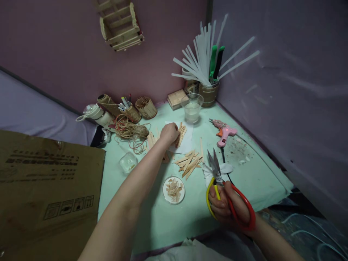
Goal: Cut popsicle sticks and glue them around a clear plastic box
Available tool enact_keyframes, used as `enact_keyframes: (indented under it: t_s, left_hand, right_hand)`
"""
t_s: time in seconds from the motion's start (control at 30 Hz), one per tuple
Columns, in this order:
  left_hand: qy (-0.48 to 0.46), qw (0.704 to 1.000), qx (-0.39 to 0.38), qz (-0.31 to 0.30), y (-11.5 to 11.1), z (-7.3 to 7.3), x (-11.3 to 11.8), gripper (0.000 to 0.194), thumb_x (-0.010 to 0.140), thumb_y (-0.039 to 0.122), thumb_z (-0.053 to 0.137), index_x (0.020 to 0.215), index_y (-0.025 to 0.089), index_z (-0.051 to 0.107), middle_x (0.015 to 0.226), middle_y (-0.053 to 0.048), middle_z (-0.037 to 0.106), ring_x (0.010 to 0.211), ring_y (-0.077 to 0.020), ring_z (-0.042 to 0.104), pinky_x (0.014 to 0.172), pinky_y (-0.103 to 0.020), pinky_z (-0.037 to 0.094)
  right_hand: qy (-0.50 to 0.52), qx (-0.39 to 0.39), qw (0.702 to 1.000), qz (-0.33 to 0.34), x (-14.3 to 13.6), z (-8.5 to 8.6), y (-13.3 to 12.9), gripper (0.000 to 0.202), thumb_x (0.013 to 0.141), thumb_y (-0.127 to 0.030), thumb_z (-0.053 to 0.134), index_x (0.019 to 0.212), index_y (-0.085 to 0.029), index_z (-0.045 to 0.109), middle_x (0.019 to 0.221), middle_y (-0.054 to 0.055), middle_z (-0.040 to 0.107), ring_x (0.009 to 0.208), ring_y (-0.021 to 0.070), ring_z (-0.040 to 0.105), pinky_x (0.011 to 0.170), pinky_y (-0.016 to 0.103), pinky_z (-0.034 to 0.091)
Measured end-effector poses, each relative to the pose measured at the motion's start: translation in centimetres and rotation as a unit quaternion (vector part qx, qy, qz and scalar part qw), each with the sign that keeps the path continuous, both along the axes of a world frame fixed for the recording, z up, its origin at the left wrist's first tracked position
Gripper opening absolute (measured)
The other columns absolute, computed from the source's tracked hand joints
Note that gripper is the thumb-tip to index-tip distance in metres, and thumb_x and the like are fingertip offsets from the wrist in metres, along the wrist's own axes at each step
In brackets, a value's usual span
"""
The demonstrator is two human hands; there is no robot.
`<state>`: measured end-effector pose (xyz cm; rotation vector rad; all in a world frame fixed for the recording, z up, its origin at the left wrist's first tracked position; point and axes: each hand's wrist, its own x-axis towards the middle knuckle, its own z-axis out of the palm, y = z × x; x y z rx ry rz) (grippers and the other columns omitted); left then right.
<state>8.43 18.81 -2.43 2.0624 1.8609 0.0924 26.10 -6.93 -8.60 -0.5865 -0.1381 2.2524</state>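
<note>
My right hand (225, 206) is wrapped round the handles of a pair of scissors (216, 170), one loop red and the other yellow. The blades are spread and point away from me over the table. Stretched forward, my left hand (170, 133) has curled fingers beside a small stack of thin wooden sticks (181, 135) on white paper (187, 143). Its fingertips are mostly hidden, so what they grip cannot be made out. Cut wooden pieces (189, 163) lie in a loose heap nearer me. A round white dish (164, 194) holds small wood scraps.
A pink glue gun (225, 134) lies at the right with its cord. Behind stand a clear plastic cup (192, 108) and a jar (208, 95) of white glue sticks. Tangled twine (127, 128), a bottle (99, 116) and a cardboard box (49, 195) are at the left.
</note>
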Motion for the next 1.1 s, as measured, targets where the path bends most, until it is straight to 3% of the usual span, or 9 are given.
enact_keyframes:
  t_s: [0.27,0.33,0.43,0.53,0.63,0.73,0.87,0.97,1.1]
  left_hand:
    - [-0.076,0.997,0.019,0.021,-0.5,-0.1,-0.7,0.013,0.075,0.013,0.059,0.084,0.016,0.067,0.087,-0.008,0.071,0.083,-0.021,0.062,0.072,-0.029,0.044]
    - [-0.099,0.994,0.023,0.028,-0.7,0.7,-1.0,0.012,0.076,0.014,0.058,0.084,0.015,0.066,0.085,-0.007,0.069,0.079,-0.0187,0.061,0.07,-0.029,0.045]
    - [-0.184,0.982,0.0,0.039,-2.2,3.1,-2.0,0.019,0.078,0.017,0.058,0.095,0.015,0.064,0.081,-0.002,0.066,0.073,-0.0138,0.06,0.067,-0.026,0.046]
    - [-0.435,0.891,-0.118,0.065,-6.0,5.9,-3.8,0.038,0.075,0.023,0.066,0.112,0.018,0.061,0.077,0.001,0.062,0.068,-0.0107,0.058,0.061,-0.022,0.044]
    - [-0.519,0.824,-0.205,0.095,-11.7,7.0,-5.8,0.033,0.069,0.027,0.075,0.098,0.017,0.066,0.077,0.0,0.06,0.064,-0.0092,0.055,0.053,-0.019,0.041]
    - [-0.545,0.786,-0.263,0.128,-17.6,5.6,-6.9,0.028,0.073,0.037,0.076,0.089,0.017,0.066,0.074,-0.001,0.062,0.06,-0.0092,0.055,0.05,-0.019,0.039]
    - [-0.57,0.748,-0.278,0.193,-23.5,2.2,-6.6,0.036,0.076,0.046,0.074,0.09,0.015,0.066,0.075,-0.002,0.063,0.058,-0.0083,0.052,0.052,-0.02,0.039]
    - [-0.581,0.726,-0.274,0.245,-26.0,0.6,-5.8,0.037,0.076,0.048,0.074,0.089,0.015,0.067,0.072,-0.001,0.062,0.06,-0.0088,0.052,0.056,-0.02,0.04]
    - [-0.579,0.727,-0.262,0.26,-27.3,0.0,-5.3,0.03,0.076,0.043,0.073,0.088,0.015,0.067,0.068,0.001,0.062,0.061,-0.0096,0.052,0.06,-0.021,0.041]
  right_hand:
    - [-0.015,0.011,1.0,0.007,-0.1,0.2,0.0,0.059,0.073,-0.078,0.062,0.076,-0.021,0.047,0.054,-0.011,0.034,0.038,0.0012,0.013,0.034,0.014,0.015]
    - [-0.018,0.016,1.0,0.012,-0.1,0.4,0.2,0.059,0.074,-0.078,0.062,0.077,-0.021,0.048,0.054,-0.011,0.034,0.038,0.0013,0.013,0.035,0.014,0.014]
    - [-0.046,0.03,0.998,0.027,-0.1,1.0,0.3,0.061,0.073,-0.081,0.059,0.078,-0.021,0.048,0.054,-0.011,0.033,0.039,0.0019,0.013,0.035,0.015,0.014]
    - [-0.154,0.078,0.984,0.045,0.1,1.9,-0.2,0.065,0.073,-0.088,0.046,0.078,-0.023,0.046,0.055,-0.01,0.028,0.04,0.004,0.013,0.035,0.017,0.016]
    - [-0.296,0.152,0.94,0.074,0.7,3.6,-1.1,0.062,0.08,-0.084,0.041,0.08,-0.023,0.052,0.06,-0.005,0.038,0.047,0.0093,0.028,0.041,0.024,0.03]
    - [-0.358,0.196,0.905,0.12,1.2,5.4,-1.7,0.045,0.078,-0.066,0.066,0.078,-0.021,0.059,0.072,0.001,0.052,0.063,0.0137,0.041,0.056,0.027,0.039]
    - [-0.46,0.271,0.814,0.227,0.4,6.1,-2.1,0.037,0.079,-0.057,0.068,0.076,-0.022,0.057,0.071,0.0,0.054,0.064,0.0152,0.042,0.06,0.029,0.04]
    - [-0.462,0.283,0.806,0.238,-0.7,5.7,-2.4,0.032,0.078,-0.053,0.069,0.078,-0.023,0.058,0.074,0.001,0.058,0.066,0.0162,0.045,0.059,0.029,0.041]
    - [-0.464,0.28,0.801,0.253,-1.6,6.3,-2.3,0.033,0.081,-0.053,0.065,0.078,-0.021,0.061,0.07,0.0,0.06,0.064,0.0161,0.047,0.06,0.029,0.043]
